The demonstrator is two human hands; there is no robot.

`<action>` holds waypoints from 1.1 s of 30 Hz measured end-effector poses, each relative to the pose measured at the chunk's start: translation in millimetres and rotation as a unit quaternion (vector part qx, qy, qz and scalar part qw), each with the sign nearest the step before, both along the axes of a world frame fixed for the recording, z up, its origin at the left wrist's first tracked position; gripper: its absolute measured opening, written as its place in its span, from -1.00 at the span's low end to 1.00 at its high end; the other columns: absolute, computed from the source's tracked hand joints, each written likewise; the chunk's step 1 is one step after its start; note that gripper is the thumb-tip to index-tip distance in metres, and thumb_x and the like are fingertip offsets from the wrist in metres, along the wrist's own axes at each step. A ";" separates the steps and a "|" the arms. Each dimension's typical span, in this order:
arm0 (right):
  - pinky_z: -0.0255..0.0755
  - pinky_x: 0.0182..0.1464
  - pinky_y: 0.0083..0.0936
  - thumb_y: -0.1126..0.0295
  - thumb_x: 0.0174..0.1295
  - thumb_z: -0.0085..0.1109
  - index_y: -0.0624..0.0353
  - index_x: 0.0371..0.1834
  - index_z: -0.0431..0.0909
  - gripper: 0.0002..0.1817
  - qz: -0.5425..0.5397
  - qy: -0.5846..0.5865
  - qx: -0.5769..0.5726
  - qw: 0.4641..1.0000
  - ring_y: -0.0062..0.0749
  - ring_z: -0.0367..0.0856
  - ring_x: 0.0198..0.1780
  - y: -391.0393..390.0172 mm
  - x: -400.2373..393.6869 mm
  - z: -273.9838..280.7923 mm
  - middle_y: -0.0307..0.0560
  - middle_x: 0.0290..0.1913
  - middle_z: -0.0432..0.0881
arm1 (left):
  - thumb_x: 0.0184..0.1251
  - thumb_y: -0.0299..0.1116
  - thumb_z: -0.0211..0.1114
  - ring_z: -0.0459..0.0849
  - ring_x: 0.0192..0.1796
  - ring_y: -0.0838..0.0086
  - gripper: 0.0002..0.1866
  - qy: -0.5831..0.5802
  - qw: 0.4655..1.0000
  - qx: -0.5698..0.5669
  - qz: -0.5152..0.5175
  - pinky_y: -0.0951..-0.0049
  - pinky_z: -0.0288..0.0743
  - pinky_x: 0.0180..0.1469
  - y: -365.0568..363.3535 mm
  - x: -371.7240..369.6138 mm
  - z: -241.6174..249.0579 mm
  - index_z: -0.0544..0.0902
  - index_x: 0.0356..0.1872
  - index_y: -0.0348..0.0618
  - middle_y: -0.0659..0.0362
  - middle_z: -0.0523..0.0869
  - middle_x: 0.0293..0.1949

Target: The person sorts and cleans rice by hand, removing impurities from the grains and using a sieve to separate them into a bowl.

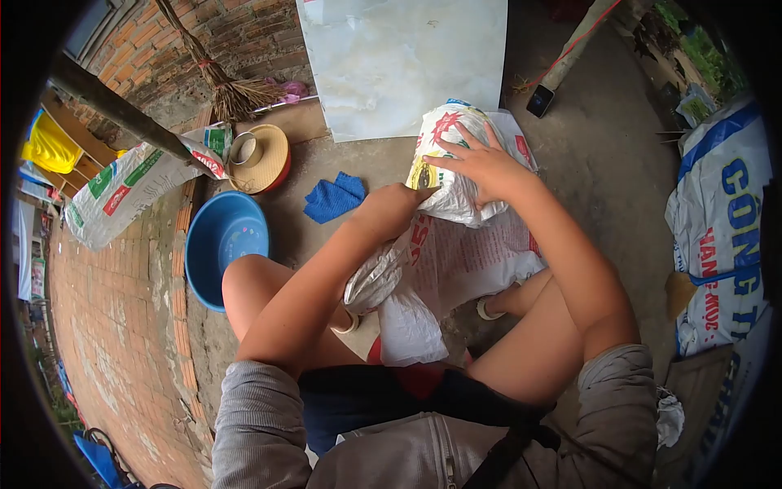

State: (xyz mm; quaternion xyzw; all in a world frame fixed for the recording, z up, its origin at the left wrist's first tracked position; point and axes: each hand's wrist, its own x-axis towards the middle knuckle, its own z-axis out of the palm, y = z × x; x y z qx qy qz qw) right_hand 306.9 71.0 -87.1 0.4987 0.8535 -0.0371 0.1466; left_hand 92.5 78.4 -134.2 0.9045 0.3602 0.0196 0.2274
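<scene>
A filled white woven sack (463, 200) with red, yellow and blue print stands on the ground between my knees. My left hand (389, 210) is closed around the sack's gathered neck, and the loose end hangs back toward my lap. Fingers spread, my right hand (482, 165) lies against the sack's bulging side. What fills the sack is hidden. Under it a flattened white sack (456, 265) with red lettering is spread on the concrete.
On my left are a blue plastic basin (195, 259), a blue cloth (336, 198) and a woven lid (269, 156) bearing a small round container. A white board (399, 65) leans ahead, near a straw broom (216, 77). A large printed sack (717, 236) and a post (582, 45) stand rightward.
</scene>
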 end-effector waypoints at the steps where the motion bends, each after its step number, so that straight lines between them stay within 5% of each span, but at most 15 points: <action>1: -0.22 0.43 0.25 0.36 -0.50 0.61 -0.50 0.44 0.05 0.28 -0.001 0.000 -0.001 1.000 0.02 -0.11 0.51 1.3 0.2 -4.6 -0.27 0.50 0.05 | 0.08 -0.52 0.16 0.67 -0.26 0.02 -0.46 0.016 1.000 -0.006 0.007 0.10 0.50 -0.13 -2.3 2.4 3.5 0.51 0.19 0.01 -0.13 0.68 -0.33; 5: -0.24 0.42 0.28 0.28 -0.49 0.62 -0.39 0.49 -0.09 0.35 -0.047 0.055 -0.083 0.994 0.08 -0.12 0.51 2.3 -1.5 -16.4 -0.12 0.51 0.02 | 0.05 -0.52 0.19 0.67 -0.21 0.02 -0.44 -0.050 0.997 -0.024 0.060 0.14 0.50 -0.09 10.9 -3.2 -9.5 0.50 0.19 -0.01 -0.13 0.69 -0.25; 8: -0.16 0.38 0.31 0.23 -0.16 0.49 -0.25 0.48 -0.05 0.11 -0.069 0.105 0.061 0.990 0.09 -0.05 0.49 5.9 -0.9 -29.8 -0.07 0.48 0.06 | 0.10 -0.51 0.20 0.65 -0.07 0.00 -0.51 -0.137 0.975 -0.051 0.167 0.23 0.49 -0.01 22.7 -7.6 -8.2 0.51 0.15 -0.09 -0.14 0.68 -0.16; 13: -0.12 0.36 0.31 0.11 0.12 0.26 -0.09 0.44 0.08 -0.18 -0.195 0.207 0.219 0.933 0.08 -0.02 0.47 15.1 -17.9 -64.9 -0.01 0.45 0.10 | 0.09 -0.40 0.26 0.66 -0.06 0.05 -0.56 -0.208 0.934 -0.058 0.284 0.23 0.50 -0.02 35.6 -15.0 -21.8 0.54 0.07 -0.15 -0.12 0.69 -0.16; 15: -0.12 0.43 0.05 0.02 0.13 0.27 0.11 0.43 0.07 -0.13 -0.291 0.405 0.163 0.851 0.17 -0.06 0.47 9.0 -43.0 -72.8 0.33 0.43 0.02 | 0.11 -0.40 0.24 0.67 -0.04 0.09 -0.59 -0.228 0.898 -0.091 0.366 0.26 0.50 -0.02 34.5 -19.0 -28.2 0.54 0.05 -0.19 -0.11 0.69 -0.13; 17: -0.07 0.45 -0.21 -0.19 0.12 0.20 0.45 0.43 -0.13 0.10 -0.339 0.534 -0.080 0.770 0.11 -0.08 0.49 2.3 -64.4 -77.2 0.46 0.43 -0.05 | 0.15 -0.43 0.18 0.69 -0.07 0.16 -0.63 -0.258 0.883 -0.109 0.377 0.29 0.50 -0.04 50.0 -31.2 -76.0 0.53 0.02 -0.28 -0.10 0.70 -0.15; 18: -0.07 0.45 -0.25 -0.28 0.08 0.17 0.49 0.43 -0.19 0.19 -0.354 0.558 -0.228 0.715 0.09 -0.07 0.48 -7.9 -76.0 -66.6 0.45 0.43 -0.06 | 0.15 -0.44 0.18 0.69 -0.14 0.23 -0.63 -0.334 0.820 -0.186 0.427 0.31 0.52 -0.09 52.3 -33.6 -81.9 0.54 0.02 -0.30 -0.05 0.70 -0.18; 19: -0.08 0.45 -0.28 -0.34 0.01 0.17 0.52 0.42 -0.21 0.27 -0.307 0.532 -0.264 0.744 0.09 -0.04 0.48 -16.6 -84.8 -68.0 0.48 0.42 -0.03 | 0.15 -0.46 0.19 0.69 -0.21 0.30 -0.63 -0.403 0.741 -0.261 0.469 0.34 0.54 -0.15 55.1 -35.1 -88.0 0.54 0.02 -0.32 0.00 0.70 -0.21; 22: -0.08 0.45 -0.31 -0.36 -0.03 0.19 0.57 0.41 -0.19 0.30 -0.308 0.454 -0.289 0.785 0.09 -0.04 0.48 -34.7 -99.3 -47.9 0.49 0.40 0.01 | 0.21 -0.50 0.11 0.68 -0.35 0.26 -0.73 -0.432 0.618 -0.351 0.556 0.25 0.56 -0.31 47.1 -37.6 -54.3 0.56 -0.09 -0.39 -0.02 0.67 -0.34; 24: 0.03 0.41 -0.33 -0.31 -0.06 0.27 0.59 0.36 -0.05 0.25 -0.289 0.461 -0.368 0.754 0.07 0.11 0.43 -30.2 -91.5 -41.5 0.48 0.35 0.14 | 0.23 -0.49 0.09 0.68 -0.35 0.24 -0.74 -0.409 0.589 -0.382 0.583 0.21 0.56 -0.33 49.6 -40.3 -56.2 0.56 -0.09 -0.39 -0.03 0.66 -0.35; 26: 0.09 0.37 -0.34 -0.28 -0.08 0.30 0.58 0.33 0.03 0.21 -0.309 0.468 -0.383 0.734 0.03 0.20 0.38 -21.9 -83.3 -44.4 0.45 0.30 0.21 | 0.30 -0.48 -0.02 0.69 -0.26 0.14 -0.69 -0.489 0.491 -0.431 0.577 0.06 0.60 -0.26 47.9 -36.5 -56.9 0.49 0.00 -0.42 -0.09 0.63 -0.25; 27: 0.16 0.34 -0.34 -0.25 -0.09 0.34 0.57 0.30 0.10 0.16 -0.326 0.475 -0.401 0.712 -0.01 0.28 0.33 -20.2 -80.2 -43.6 0.41 0.26 0.29 | 0.30 -0.48 -0.02 0.69 -0.26 0.14 -0.69 -0.490 0.494 -0.432 0.573 0.06 0.60 -0.26 49.3 -36.7 -56.2 0.49 0.00 -0.42 -0.09 0.63 -0.25; 29: 0.25 0.26 -0.38 -0.18 0.01 0.31 0.51 0.25 0.19 0.01 -0.342 0.481 -0.390 0.707 -0.12 0.39 0.24 -24.1 -76.6 -41.8 0.29 0.18 0.39 | 0.21 -0.69 -0.24 0.64 -0.05 -0.05 -0.51 -0.537 0.431 -0.492 0.532 -0.29 0.55 -0.12 54.8 -37.7 -61.0 0.35 0.19 -0.20 -0.12 0.55 0.03; 31: 0.23 0.25 -0.41 -0.12 0.16 0.19 0.44 0.26 0.21 -0.13 -0.397 0.579 -0.356 0.617 -0.19 0.37 0.25 -31.4 -80.4 -49.1 0.24 0.17 0.41 | 0.24 -0.68 -0.23 0.62 -0.01 -0.03 -0.49 -0.547 0.448 -0.500 0.500 -0.27 0.55 -0.10 64.2 -43.0 -85.5 0.32 0.22 -0.11 -0.09 0.52 0.08; 33: 0.22 0.25 -0.44 -0.07 0.26 0.10 0.39 0.26 0.24 -0.25 -0.417 0.600 -0.344 0.589 -0.24 0.35 0.26 -40.2 -94.4 -40.7 0.21 0.19 0.41 | 0.23 -0.69 -0.24 0.62 0.01 0.02 -0.48 -0.598 0.445 -0.448 0.493 -0.20 0.56 -0.06 62.1 -37.5 -85.8 0.32 0.22 -0.10 -0.07 0.53 0.07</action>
